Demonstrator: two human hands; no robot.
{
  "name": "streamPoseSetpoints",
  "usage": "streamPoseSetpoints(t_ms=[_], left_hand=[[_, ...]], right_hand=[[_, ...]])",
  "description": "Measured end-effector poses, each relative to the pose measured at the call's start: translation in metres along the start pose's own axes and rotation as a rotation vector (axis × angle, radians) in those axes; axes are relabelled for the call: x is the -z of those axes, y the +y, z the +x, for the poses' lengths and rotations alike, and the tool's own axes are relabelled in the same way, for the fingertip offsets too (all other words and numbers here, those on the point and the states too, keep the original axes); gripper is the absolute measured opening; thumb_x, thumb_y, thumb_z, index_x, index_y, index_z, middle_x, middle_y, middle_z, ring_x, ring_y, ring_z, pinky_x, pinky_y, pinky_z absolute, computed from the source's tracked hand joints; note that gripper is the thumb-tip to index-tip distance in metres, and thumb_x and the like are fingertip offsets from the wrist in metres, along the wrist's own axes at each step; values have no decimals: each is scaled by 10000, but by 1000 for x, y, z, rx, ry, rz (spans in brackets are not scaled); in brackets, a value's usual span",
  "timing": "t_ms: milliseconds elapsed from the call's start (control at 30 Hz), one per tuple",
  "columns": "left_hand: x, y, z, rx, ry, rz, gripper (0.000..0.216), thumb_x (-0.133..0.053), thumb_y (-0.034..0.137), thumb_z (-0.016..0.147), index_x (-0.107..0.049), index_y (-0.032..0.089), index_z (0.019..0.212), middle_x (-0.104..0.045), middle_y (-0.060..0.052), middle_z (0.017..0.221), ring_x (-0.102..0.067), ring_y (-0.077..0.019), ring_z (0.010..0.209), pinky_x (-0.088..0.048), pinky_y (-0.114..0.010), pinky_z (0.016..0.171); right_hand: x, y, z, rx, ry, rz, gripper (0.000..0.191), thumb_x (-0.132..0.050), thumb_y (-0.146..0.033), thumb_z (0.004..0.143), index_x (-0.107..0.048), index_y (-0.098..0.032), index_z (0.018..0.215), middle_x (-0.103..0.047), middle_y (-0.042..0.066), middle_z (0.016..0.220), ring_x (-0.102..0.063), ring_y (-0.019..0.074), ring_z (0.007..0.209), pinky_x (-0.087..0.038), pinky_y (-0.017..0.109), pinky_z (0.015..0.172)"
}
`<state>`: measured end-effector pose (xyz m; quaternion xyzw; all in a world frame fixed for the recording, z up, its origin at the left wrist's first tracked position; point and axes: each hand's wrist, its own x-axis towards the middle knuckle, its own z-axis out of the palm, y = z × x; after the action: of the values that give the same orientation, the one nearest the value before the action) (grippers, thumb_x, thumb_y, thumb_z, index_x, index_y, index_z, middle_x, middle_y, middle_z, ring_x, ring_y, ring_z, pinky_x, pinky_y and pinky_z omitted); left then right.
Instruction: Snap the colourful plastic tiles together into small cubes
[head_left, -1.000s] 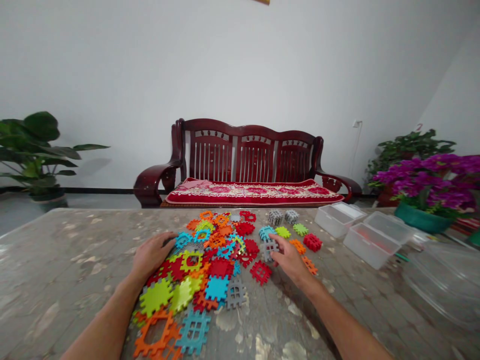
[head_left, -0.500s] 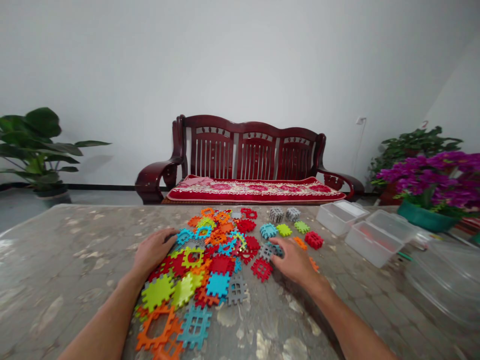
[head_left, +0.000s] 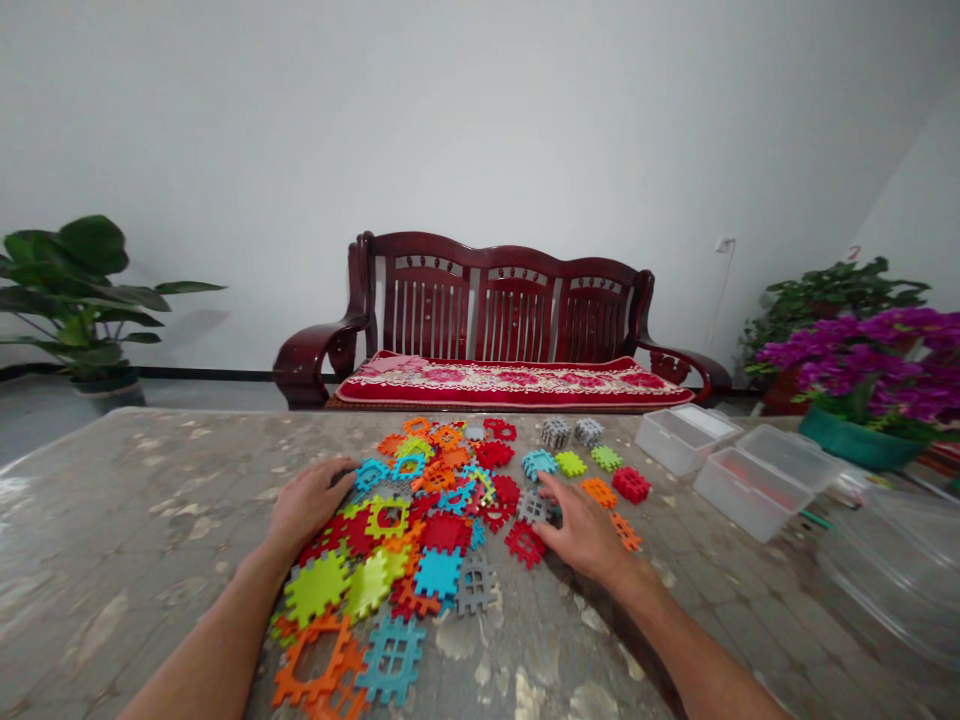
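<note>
A heap of toothed plastic puzzle tiles [head_left: 444, 533] in red, orange, lime, blue and grey spreads over the table. My left hand [head_left: 313, 505] rests along the heap's left edge, fingers loosely bent and slightly apart, beside a blue tile [head_left: 370, 474]. No tile shows in it. My right hand [head_left: 583, 528] is right of the heap, thumb and index finger on either side of a grey window tile [head_left: 532, 506]. Its other fingertips are hidden. A red tile [head_left: 524, 543] lies just below the thumb, and a blue stack [head_left: 539, 463] stands beyond the fingers.
Grey stacks [head_left: 555, 432], lime tiles [head_left: 606, 458], a red stack [head_left: 631, 485] and orange tiles [head_left: 599, 491] lie sorted on the right. Farther right are clear plastic boxes [head_left: 752, 500], a clear lid [head_left: 892, 570] and a flower pot [head_left: 862, 440]. A wooden bench [head_left: 315, 350] stands behind the table.
My right hand has shifted slightly left and toward me, uncovering more of the orange tiles. My left hand stays at the heap's edge. The view has moved very slightly.
</note>
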<state>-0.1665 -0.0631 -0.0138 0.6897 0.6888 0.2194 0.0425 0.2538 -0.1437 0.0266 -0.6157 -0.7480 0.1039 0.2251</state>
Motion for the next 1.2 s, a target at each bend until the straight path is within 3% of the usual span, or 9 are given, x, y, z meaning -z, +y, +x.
streamPoseSetpoints(t_ms=[233, 367, 533, 667, 900, 1200], left_hand=[[-3, -3, 0, -12, 29, -18, 468, -394, 470, 915, -737, 278, 1169, -713, -32, 1299, -636, -287, 1208, -458, -409, 1064], [-6, -6, 2, -16, 40, -16, 478, -386, 483, 915, -742, 279, 1161, -716, -29, 1295, -637, -288, 1209, -450, -412, 1079], [-11, -13, 4, -15, 51, -29, 470, -404, 485, 906, -740, 282, 1164, -709, -30, 1305, -632, -288, 1219, -451, -419, 1082], [-11, -14, 4, -12, 31, -34, 484, -391, 488, 907, -730, 281, 1183, -699, -35, 1323, -621, -289, 1237, -429, -436, 1105], [-10, -13, 5, -9, 17, -35, 494, -394, 512, 898, -730, 288, 1182, -700, -37, 1322, -614, -292, 1250, -417, -442, 1118], [-13, -18, 5, -25, 36, -47, 493, -387, 514, 911, -736, 288, 1175, -715, -36, 1297, -629, -283, 1231, -438, -426, 1104]], right_hand=[[0, 4, -4, 137, -67, 91, 725, -670, -190, 727, -530, -216, 1438, -682, 88, 1302, -609, 272, 1198, -439, 436, 1073], [2, 15, 3, 138, 8, 169, 722, -645, -157, 713, -540, -224, 1424, -689, 86, 1281, -642, 245, 1129, -477, 410, 1034], [19, 57, 45, 43, 221, 247, 687, -648, -186, 725, -541, -194, 1404, -691, 107, 1273, -663, 247, 1083, -507, 427, 1001], [30, 94, 92, -3, 259, 240, 691, -655, -148, 689, -561, -205, 1372, -702, 103, 1250, -682, 245, 1061, -528, 433, 982], [28, 130, 152, 76, 207, 234, 753, -615, -52, 631, -554, -207, 1366, -692, 123, 1268, -644, 264, 1168, -494, 451, 1037], [22, 142, 182, 103, 66, 299, 798, -595, -20, 572, -553, -199, 1349, -702, 119, 1252, -661, 254, 1159, -495, 428, 1041]])
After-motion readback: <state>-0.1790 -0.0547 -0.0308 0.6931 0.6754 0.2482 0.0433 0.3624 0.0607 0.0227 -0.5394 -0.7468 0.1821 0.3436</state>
